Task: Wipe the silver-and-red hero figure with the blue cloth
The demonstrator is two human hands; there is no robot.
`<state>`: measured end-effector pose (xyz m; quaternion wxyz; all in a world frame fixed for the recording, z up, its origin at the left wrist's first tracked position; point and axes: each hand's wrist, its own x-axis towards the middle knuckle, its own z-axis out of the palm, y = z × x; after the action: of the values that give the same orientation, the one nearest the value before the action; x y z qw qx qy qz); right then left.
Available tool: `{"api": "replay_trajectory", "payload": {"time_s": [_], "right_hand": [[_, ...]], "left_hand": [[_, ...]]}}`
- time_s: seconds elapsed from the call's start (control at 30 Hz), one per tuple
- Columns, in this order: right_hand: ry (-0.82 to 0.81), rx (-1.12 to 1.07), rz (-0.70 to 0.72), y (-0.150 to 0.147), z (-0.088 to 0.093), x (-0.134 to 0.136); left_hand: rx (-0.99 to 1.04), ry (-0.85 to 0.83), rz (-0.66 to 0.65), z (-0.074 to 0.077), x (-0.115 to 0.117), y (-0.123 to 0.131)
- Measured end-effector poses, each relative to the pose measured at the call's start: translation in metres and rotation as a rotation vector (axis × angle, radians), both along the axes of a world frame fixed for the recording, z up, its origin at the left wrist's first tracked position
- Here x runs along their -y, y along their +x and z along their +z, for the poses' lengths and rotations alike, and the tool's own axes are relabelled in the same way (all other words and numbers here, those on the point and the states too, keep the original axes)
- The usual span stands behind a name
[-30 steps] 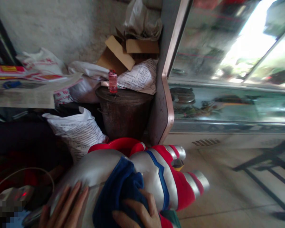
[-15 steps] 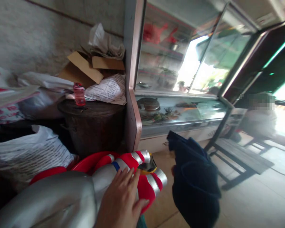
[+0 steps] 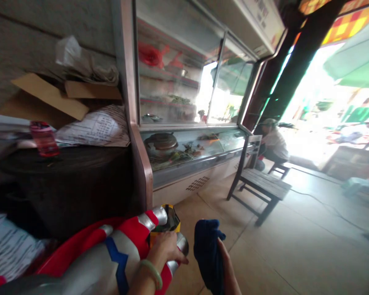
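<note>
Over shiny silver-red figure (image 3: 89, 266): my left hand (image 3: 165, 248) curled round limb (image 3: 172, 267), right hand (image 3: 229, 268) clutching bunched blue cloth (image 3: 206, 254). Glass cabinet (image 3: 143, 149): round pot (image 3: 162, 142) inside.

Chair (image 3: 267, 183) on tiled floor (image 3: 283, 250)

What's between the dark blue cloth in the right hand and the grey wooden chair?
In the head view, only bare, pale tiled floor shows between the dark blue cloth and the grey wooden chair.

Left hand (image 3: 166, 248) reaches forward, curled in a grip; right hand (image 3: 228, 270) clasps nearby.
</note>
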<state>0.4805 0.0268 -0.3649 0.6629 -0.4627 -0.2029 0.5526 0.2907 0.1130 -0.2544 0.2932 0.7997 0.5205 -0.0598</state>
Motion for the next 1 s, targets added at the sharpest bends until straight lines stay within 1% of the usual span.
{"api": "replay_trajectory", "payload": {"time_s": [0.07,0.13,0.23,0.33,0.4,0.5,0.6,0.7,0.8,0.9,0.97,1.0], "right_hand": [[-0.055,0.000,0.031,-0.003,-0.007,-0.007],[-0.075,0.016,0.098,-0.009,-0.010,-0.015],[-0.064,0.018,0.191,-0.020,-0.014,-0.026],[-0.075,-0.025,0.240,-0.024,-0.017,-0.034],[-0.082,-0.052,0.260,-0.024,-0.019,-0.036],[-0.063,-0.045,0.232,-0.026,-0.019,-0.039],[-0.058,-0.007,0.164,-0.030,-0.018,-0.043],[-0.093,0.040,0.081,-0.032,-0.019,-0.047],[-0.134,0.083,0.007,-0.030,-0.025,-0.050],[-0.139,0.092,-0.021,-0.030,-0.036,-0.052],[-0.129,0.068,0.000,-0.034,-0.044,-0.050],[-0.122,0.049,0.020,-0.036,-0.048,-0.048]], "left_hand": [[0.031,0.003,-0.013,-0.007,0.000,-0.001],[0.057,0.015,-0.015,-0.009,0.001,-0.003],[0.065,0.019,0.003,-0.006,0.003,-0.008],[0.101,0.009,0.015,-0.002,0.004,-0.012],[0.131,-0.002,0.009,-0.002,0.005,-0.012],[0.147,-0.010,-0.005,-0.006,0.005,-0.011],[0.151,-0.010,-0.027,-0.010,0.005,-0.007],[0.132,-0.017,-0.040,-0.009,0.005,-0.003],[0.083,-0.042,-0.060,-0.002,0.003,0.001],[0.034,-0.056,-0.084,0.010,-0.006,0.001],[0.032,0.000,-0.059,0.022,-0.016,-0.001],[0.040,0.058,-0.032,0.028,-0.023,-0.004]]}}
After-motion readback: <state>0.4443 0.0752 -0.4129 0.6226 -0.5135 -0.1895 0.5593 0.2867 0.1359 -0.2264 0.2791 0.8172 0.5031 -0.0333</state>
